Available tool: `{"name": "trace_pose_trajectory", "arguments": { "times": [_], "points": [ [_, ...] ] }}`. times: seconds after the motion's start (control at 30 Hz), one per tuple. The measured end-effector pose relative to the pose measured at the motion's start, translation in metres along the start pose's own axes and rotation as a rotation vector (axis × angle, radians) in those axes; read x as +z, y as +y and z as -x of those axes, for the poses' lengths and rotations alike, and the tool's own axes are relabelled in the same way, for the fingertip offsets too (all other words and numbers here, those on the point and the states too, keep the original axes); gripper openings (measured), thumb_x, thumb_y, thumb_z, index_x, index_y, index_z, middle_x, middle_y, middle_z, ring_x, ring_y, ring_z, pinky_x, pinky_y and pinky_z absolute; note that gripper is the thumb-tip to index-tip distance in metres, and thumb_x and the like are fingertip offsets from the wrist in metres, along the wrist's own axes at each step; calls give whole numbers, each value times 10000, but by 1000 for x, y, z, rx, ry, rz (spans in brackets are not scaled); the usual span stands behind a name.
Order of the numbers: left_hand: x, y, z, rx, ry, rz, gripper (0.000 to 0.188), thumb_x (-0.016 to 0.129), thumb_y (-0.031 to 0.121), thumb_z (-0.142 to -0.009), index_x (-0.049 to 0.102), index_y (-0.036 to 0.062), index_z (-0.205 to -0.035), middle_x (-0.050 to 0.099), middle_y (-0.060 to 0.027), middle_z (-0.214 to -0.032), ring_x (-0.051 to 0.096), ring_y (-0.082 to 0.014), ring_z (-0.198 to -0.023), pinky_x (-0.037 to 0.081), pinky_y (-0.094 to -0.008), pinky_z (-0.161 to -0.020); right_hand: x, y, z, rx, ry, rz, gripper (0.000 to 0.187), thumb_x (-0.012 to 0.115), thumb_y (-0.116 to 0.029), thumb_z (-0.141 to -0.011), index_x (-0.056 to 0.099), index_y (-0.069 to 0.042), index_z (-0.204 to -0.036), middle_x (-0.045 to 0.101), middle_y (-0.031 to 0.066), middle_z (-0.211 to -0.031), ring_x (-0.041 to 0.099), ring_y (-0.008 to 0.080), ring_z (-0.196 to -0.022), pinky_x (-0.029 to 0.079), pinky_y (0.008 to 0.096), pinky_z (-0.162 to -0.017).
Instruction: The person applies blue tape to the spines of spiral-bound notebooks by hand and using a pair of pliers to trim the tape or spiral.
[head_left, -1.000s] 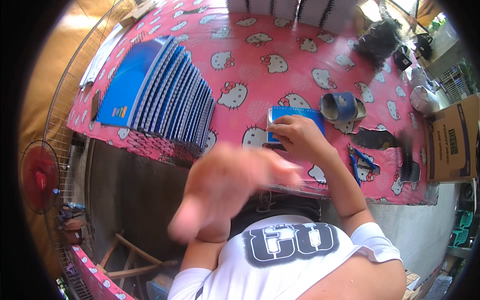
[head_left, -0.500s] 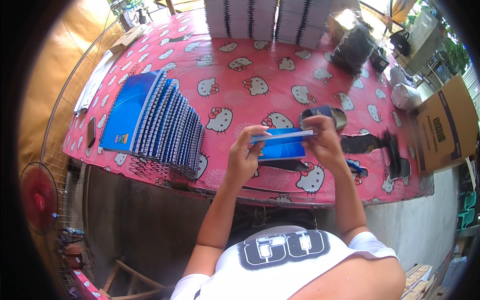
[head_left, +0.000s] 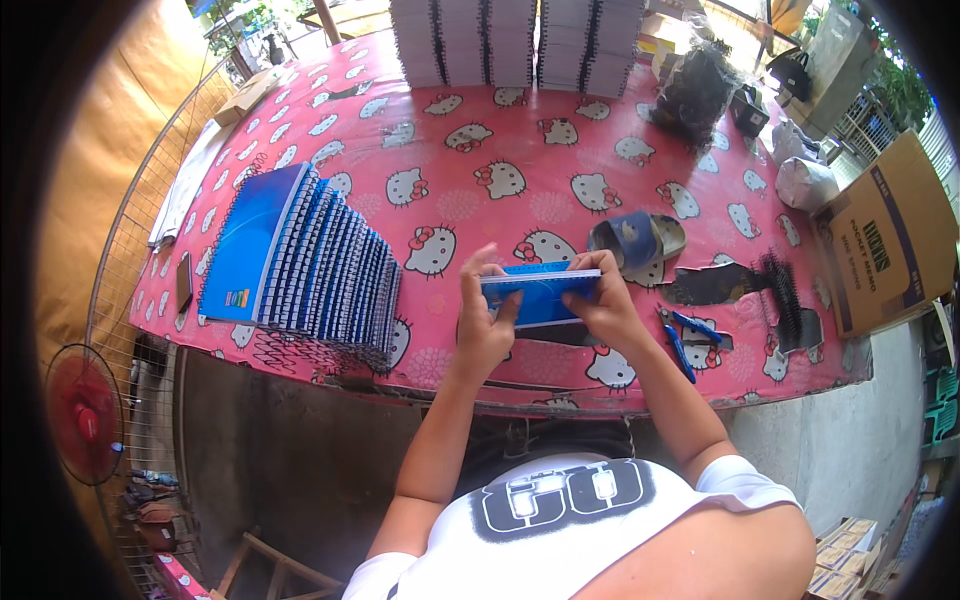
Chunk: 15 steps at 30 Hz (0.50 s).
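Note:
A small blue notebook (head_left: 541, 301) is held up between my two hands over the near edge of the table. My left hand (head_left: 484, 318) grips its left end, with the thumb on the blue cover. On the right end my right hand (head_left: 606, 303) is closed the same way, its thumb also on the cover. The white page edge runs along the top, and a strip of blue with a row of small holes shows just behind it. To the left stands a tall stack of blue notebooks (head_left: 262, 240) with spiral bindings. Blue-handled cutting pliers (head_left: 682, 343) lie right of my right hand.
A pair of slippers (head_left: 636, 241) and black spiral coils (head_left: 783, 300) lie on the pink patterned tablecloth (head_left: 450, 200). White spiral-bound stacks (head_left: 465, 45) stand at the far edge. A cardboard box (head_left: 885, 240) is at the right, a phone (head_left: 184, 281) at the left, a fan (head_left: 85, 415) beyond.
The notebook has tipped so its blue cover faces me more. My right hand has come down and inward onto its right end, leaving the pliers and slippers in fuller view.

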<state>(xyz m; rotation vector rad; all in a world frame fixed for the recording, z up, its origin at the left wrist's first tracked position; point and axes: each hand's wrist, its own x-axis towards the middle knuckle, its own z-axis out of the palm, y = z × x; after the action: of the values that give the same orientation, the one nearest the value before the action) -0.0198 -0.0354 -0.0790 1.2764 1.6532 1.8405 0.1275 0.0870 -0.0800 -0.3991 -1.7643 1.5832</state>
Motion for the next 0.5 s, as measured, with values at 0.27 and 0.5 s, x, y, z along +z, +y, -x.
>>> {"name": "trace_pose_trajectory", "arguments": {
  "times": [0.27, 0.5],
  "points": [
    [5, -10, 10, 73, 56, -85, 817, 709, 26, -834, 187, 91, -1459, 476, -100, -1159, 494, -186, -1049, 420, -327, -906, 7, 4, 5, 32, -15, -10, 360, 625, 113, -822, 388, -90, -1002, 456, 38, -1010, 441, 115, -942, 375, 257, -870],
    [40, 29, -4, 321, 220, -768, 449, 761, 203, -782, 581, 151, -1190, 590, -74, -1185, 426, -296, -1218, 174, -594, -1039, 6, -8, 7, 158, 56, 226, 269, 660, 27, -818, 475, -39, -1001, 559, 98, -941, 550, 190, -902, 454, 325, -811]
  ]
}}
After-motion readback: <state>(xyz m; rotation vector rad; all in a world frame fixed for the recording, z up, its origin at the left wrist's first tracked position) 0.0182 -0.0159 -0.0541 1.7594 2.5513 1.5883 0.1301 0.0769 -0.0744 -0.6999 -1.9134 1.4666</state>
